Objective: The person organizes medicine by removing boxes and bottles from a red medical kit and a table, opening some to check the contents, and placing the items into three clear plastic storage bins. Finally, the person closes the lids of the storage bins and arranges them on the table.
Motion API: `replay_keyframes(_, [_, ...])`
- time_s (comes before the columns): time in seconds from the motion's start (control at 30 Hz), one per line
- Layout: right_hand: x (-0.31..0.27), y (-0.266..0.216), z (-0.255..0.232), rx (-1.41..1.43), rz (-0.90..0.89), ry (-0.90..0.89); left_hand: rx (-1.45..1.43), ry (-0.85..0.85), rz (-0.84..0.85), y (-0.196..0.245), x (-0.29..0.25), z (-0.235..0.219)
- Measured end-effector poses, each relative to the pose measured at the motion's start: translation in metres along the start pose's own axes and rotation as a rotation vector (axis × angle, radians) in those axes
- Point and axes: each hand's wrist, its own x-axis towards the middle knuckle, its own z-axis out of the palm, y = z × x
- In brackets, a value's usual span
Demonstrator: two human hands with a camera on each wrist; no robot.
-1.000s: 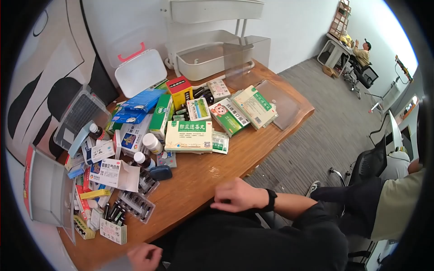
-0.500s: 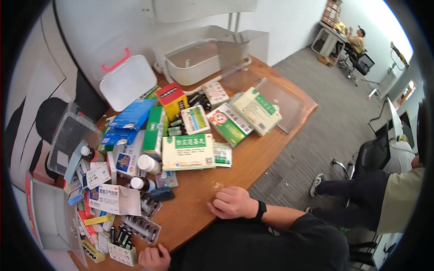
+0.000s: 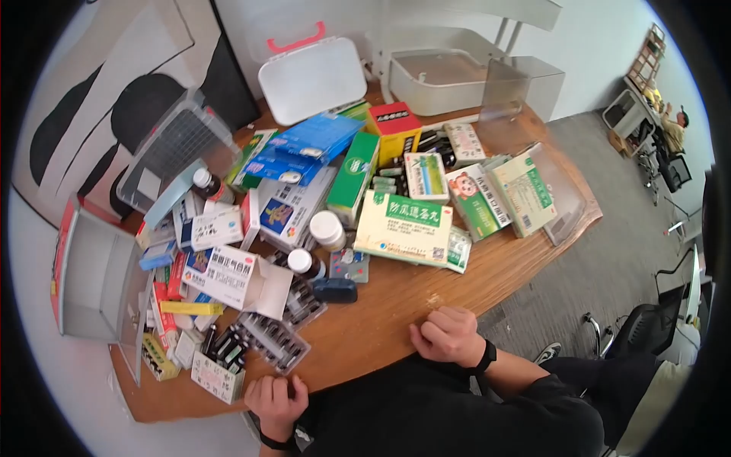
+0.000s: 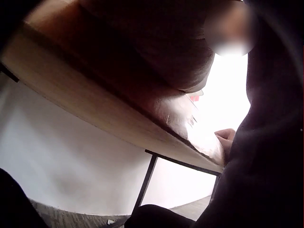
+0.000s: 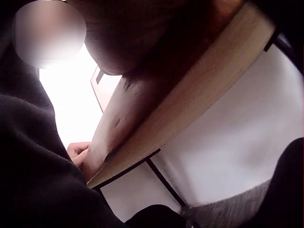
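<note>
In the head view my left hand (image 3: pixel 276 404) rests at the table's front edge, fingers loosely curled and holding nothing. Nearest to it are a small white box (image 3: pixel 217 377) with writing and a clear tray of dark vials (image 3: pixel 274 343). Farther right, my right hand (image 3: pixel 449 337) lies on the same edge, likewise loosely curled around nothing. Beyond it sits a cream and green medicine box (image 3: pixel 402 232). A dark blue case (image 3: pixel 335 290), a white bottle (image 3: pixel 327 231) and a white-capped brown bottle (image 3: pixel 304 263) stand between. Both wrist views show mostly the table edge and dark clothing.
Medicine boxes and blue packets (image 3: pixel 304 145) are heaped across the wooden table (image 3: pixel 381 327). Clear bins (image 3: pixel 179 148) and an open-fronted container (image 3: pixel 99 266) stand at the left. A white lidded case (image 3: pixel 312 80) and a cart tray (image 3: pixel 442 72) are at the back.
My left hand has come up from below the table edge onto it. The right hand has shifted slightly onto the edge. The head view has swung; the pile looks unchanged.
</note>
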Motion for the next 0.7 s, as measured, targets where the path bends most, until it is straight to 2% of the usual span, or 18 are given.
replay_keyframes(0.1, [-0.004,0.001,0.003,-0.005,-0.004,0.021,0.004,0.005,0.016,0.001,0.005,-0.002])
replay_keyframes(0.23, [-0.005,0.008,-0.008,0.151,-0.057,-0.021,-0.034,0.022,0.030,-0.001,0.008,-0.003])
replay_keyframes(0.3, [-0.006,0.016,-0.025,0.123,0.008,0.111,0.000,0.044,0.025,-0.004,0.008,-0.004])
replay_keyframes(0.33, [-0.019,0.033,-0.029,-0.007,0.059,0.242,-0.003,0.064,0.054,-0.004,0.009,-0.002])
replay_keyframes(0.37, [-0.012,0.047,-0.045,-0.083,0.135,0.280,0.010,0.068,0.040,-0.003,0.010,0.000])
replay_keyframes(0.43, [-0.013,0.094,-0.066,-0.086,0.489,0.412,-0.023,0.118,0.050,-0.004,0.009,0.001])
replay_keyframes(0.5, [0.000,0.117,-0.081,-0.204,0.671,0.408,0.001,0.134,0.036,-0.008,0.006,-0.001])
replay_keyframes(0.57, [0.006,0.126,-0.065,-0.177,0.696,0.357,0.014,0.125,0.045,-0.005,0.008,-0.003])
replay_keyframes(0.6, [0.000,0.143,-0.080,-0.222,0.734,0.327,0.027,0.102,0.018,-0.004,0.002,-0.001])
replay_keyframes(0.63, [-0.007,0.153,-0.086,-0.588,0.630,0.169,0.053,0.092,0.030,0.000,0.004,-0.005])
replay_keyframes(0.67, [0.001,0.147,-0.087,-0.506,0.768,0.171,0.046,0.134,0.043,-0.002,0.003,0.003])
replay_keyframes(0.7, [-0.014,0.168,-0.081,-0.456,0.675,0.166,0.025,0.130,0.062,-0.006,0.001,0.003])
